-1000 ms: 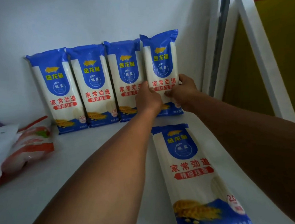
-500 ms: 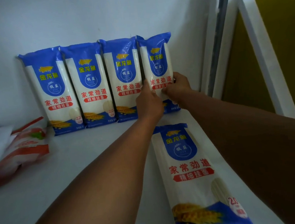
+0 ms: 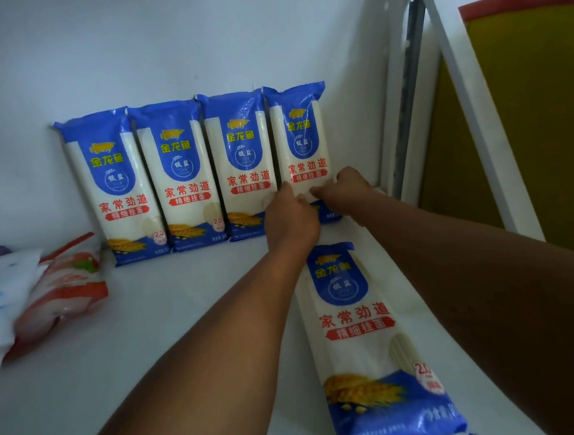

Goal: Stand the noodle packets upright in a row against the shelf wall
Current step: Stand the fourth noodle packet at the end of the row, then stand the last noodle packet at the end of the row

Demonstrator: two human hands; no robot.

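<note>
Nearest us, one noodle packet (image 3: 367, 334) lies flat on the white shelf (image 3: 150, 331). Beyond it our left hand (image 3: 291, 220) and right hand (image 3: 345, 192) pinch the lower part of the fourth packet (image 3: 302, 140), upright at the right end of the row (image 3: 186, 177) leaning against the back wall (image 3: 162, 48).

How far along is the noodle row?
Done: three packets stand upright against the shelf wall. In hand: the fourth packet, at the right end of the row, is upright with the left hand and right hand both on its lower half, apparently settling it. Left: one packet lies flat on the shelf in front.
</note>
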